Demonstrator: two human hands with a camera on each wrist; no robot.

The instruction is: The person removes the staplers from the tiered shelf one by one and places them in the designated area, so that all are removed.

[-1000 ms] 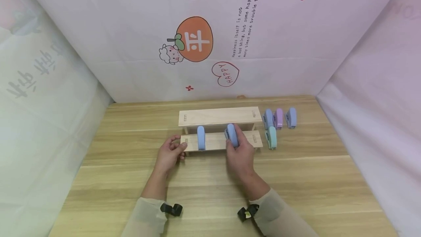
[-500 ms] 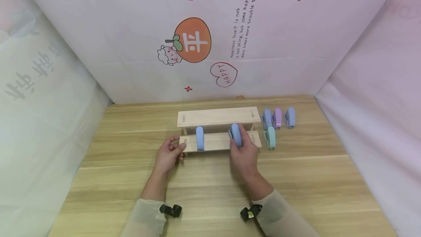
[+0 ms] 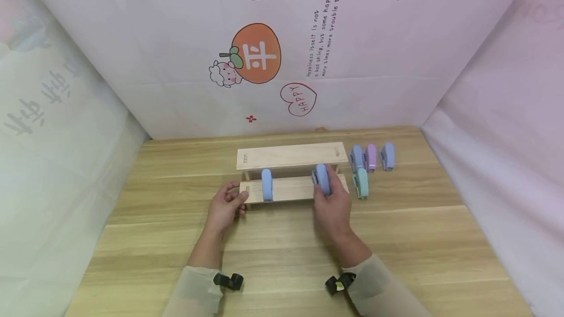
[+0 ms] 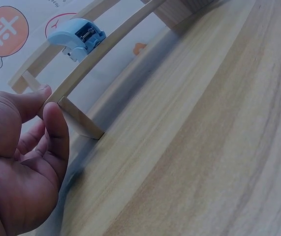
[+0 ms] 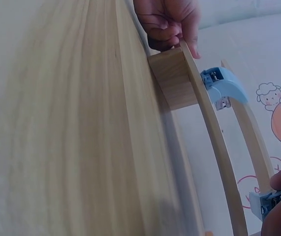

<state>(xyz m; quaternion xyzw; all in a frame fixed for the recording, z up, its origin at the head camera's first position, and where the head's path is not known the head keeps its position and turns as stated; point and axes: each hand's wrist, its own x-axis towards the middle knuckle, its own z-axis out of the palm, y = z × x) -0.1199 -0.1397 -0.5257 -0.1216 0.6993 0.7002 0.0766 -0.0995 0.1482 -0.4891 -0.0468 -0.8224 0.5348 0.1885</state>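
Observation:
A two-step wooden rack stands at the back of the table, its lower front board [image 3: 291, 189] nearer me. My left hand [image 3: 225, 209] pinches that board's left end between thumb and fingers, plainest in the left wrist view. Near the left of the lower board stands one light blue stapler [image 3: 267, 185]. In my right hand [image 3: 333, 207] is a second blue stapler [image 3: 323, 179], gripped toward the right part of the same board. The right wrist view shows only part of this stapler [image 5: 262, 204], at the right edge; whether it touches the board, I cannot tell.
Right of the rack stand a blue stapler [image 3: 357, 158], a purple one [image 3: 370, 158], another blue one [image 3: 387, 156] and a mint green one [image 3: 362, 183]. The upper back board [image 3: 291, 155] rises behind the lower one. A white printed cloth [image 3: 361, 101] hangs behind the table.
My right hand has shifted rightward along the lower board with its stapler. My left hand stays on the board's left end. The view has drifted slightly.

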